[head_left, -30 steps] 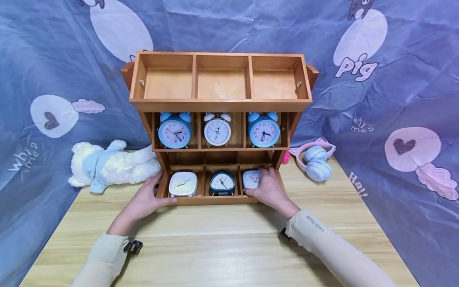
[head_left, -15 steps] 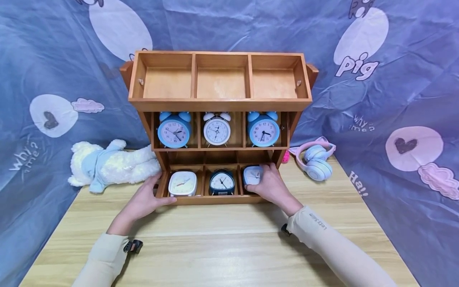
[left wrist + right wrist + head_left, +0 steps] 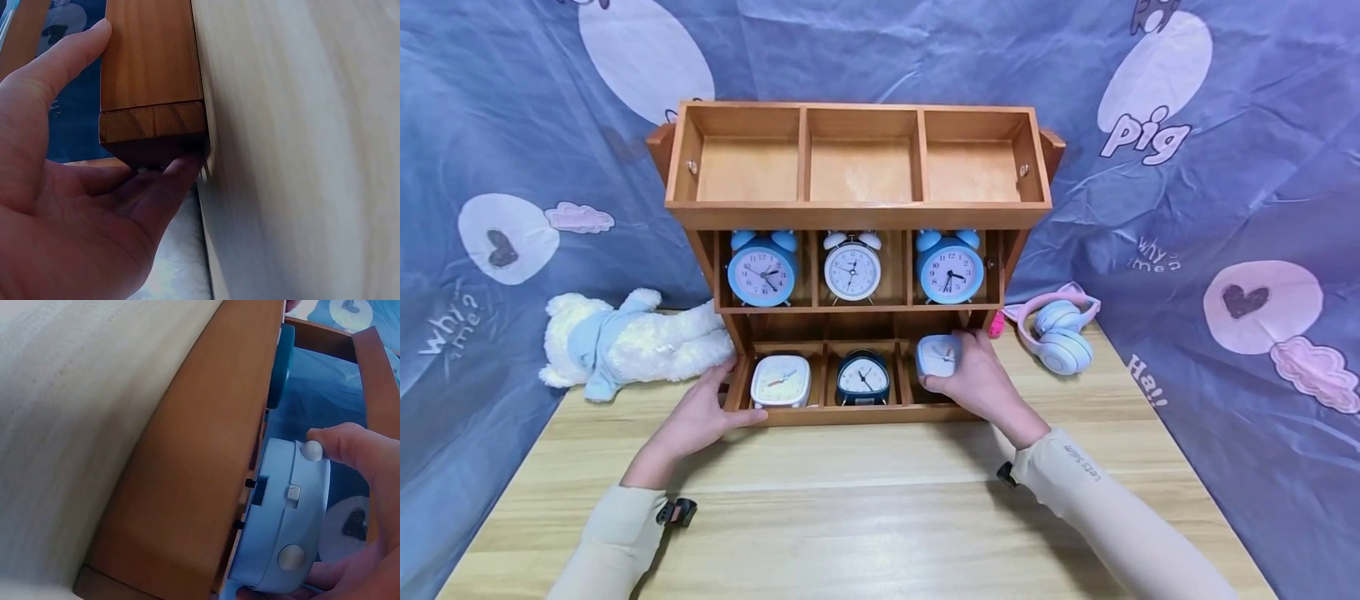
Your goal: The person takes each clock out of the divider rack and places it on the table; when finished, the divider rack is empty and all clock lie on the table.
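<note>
My right hand point(image 3: 985, 377) grips a small light-blue square alarm clock point(image 3: 937, 357) between thumb and fingers at the bottom right compartment of a wooden shelf point(image 3: 859, 218). In the right wrist view the clock's underside point(image 3: 281, 515), with round feet, shows just above the shelf's front board. My left hand point(image 3: 700, 414) holds the shelf's lower left corner. Its thumb lies against the front board point(image 3: 152, 56) and its fingers reach round the end, partly hidden. A white square clock point(image 3: 780, 381) and a dark teal rounded-triangle clock point(image 3: 862, 379) sit in the other bottom compartments.
On the middle tier stand two blue twin-bell clocks point(image 3: 762, 273) and a white one point(image 3: 852, 271) between them. A white plush bear point(image 3: 632, 342) lies left of the shelf. Cat-ear headphones point(image 3: 1060, 333) and a pink object point(image 3: 997, 325) are at its right, on the wooden table point(image 3: 850, 517).
The right hand has raised the light-blue clock slightly up and to the right out of its compartment. The left hand stays at the shelf corner.
</note>
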Action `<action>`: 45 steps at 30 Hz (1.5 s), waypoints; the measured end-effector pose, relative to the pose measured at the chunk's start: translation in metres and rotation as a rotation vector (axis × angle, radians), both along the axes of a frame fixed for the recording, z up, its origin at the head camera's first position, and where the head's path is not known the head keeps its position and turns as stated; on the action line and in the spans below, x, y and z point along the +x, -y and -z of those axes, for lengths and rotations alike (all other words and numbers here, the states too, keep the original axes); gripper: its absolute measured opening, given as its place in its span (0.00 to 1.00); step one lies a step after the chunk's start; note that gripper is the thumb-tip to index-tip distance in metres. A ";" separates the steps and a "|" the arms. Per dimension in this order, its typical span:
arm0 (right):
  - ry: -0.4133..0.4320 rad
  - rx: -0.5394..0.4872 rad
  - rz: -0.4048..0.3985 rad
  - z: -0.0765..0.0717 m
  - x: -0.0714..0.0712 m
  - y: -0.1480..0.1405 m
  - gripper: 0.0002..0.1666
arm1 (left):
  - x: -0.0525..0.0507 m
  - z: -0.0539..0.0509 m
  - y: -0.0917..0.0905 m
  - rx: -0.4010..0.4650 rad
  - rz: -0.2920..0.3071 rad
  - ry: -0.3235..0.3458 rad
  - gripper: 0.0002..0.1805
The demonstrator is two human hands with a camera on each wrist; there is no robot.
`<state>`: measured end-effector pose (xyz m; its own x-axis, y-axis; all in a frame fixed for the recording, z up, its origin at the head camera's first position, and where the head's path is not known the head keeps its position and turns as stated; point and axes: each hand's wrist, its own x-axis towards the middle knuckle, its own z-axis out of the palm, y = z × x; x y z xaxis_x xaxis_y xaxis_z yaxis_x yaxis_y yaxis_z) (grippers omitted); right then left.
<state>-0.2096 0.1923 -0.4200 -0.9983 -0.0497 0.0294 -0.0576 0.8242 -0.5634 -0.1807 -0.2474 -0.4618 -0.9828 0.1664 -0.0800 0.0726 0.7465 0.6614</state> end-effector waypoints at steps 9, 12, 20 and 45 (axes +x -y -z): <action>-0.007 -0.019 0.010 -0.011 0.007 -0.012 0.60 | 0.000 0.000 0.003 0.013 -0.003 -0.004 0.68; -0.030 -0.027 0.015 -0.014 0.009 -0.018 0.58 | 0.001 0.001 0.005 0.018 0.001 -0.012 0.66; -0.044 -0.014 0.022 -0.022 0.015 -0.036 0.60 | 0.003 0.001 0.008 0.047 0.015 -0.024 0.62; -0.026 -0.026 0.040 -0.008 0.026 -0.107 0.65 | 0.004 0.001 0.017 0.017 0.035 -0.011 0.57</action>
